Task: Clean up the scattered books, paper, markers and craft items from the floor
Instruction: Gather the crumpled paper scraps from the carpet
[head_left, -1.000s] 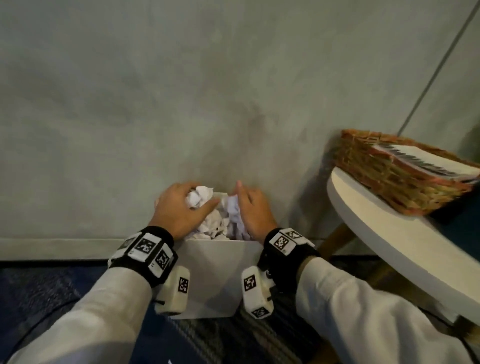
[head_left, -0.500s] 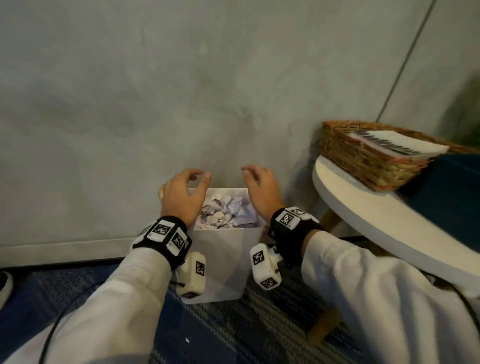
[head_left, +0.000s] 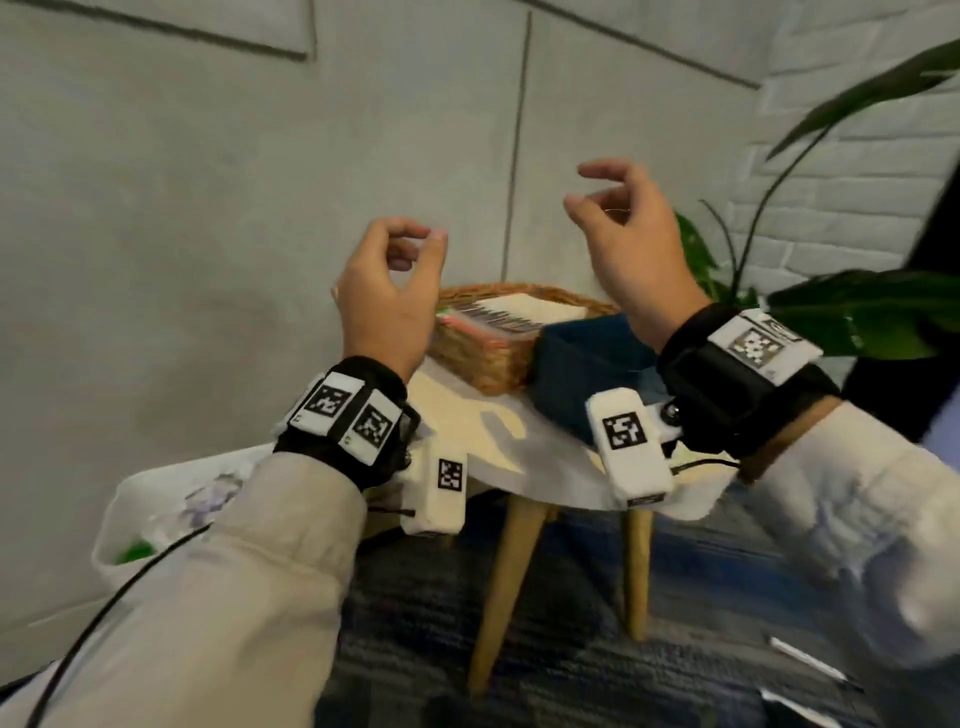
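The left hand (head_left: 387, 296) and the right hand (head_left: 631, 249) hover empty with fingers loosely curled around nothing, probably freed for the next pickup. At eight o'clock the white plastic bin (head_left: 109, 519) holds crumpled white paper (head_left: 208, 499), set low for easy dropping. On the round white counter (head_left: 488, 441) at centre, a woven wicker basket (head_left: 483, 358) keeps flat sheets (head_left: 524, 312) together, just beside a dark blue box (head_left: 582, 374). White paper scraps (head_left: 802, 657) lie on the blue patterned carpet (head_left: 571, 649) at five o'clock, likely next.

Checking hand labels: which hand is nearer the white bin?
Left. The left hand is above and right of the white bin; the right hand is farther right, above the blue box.
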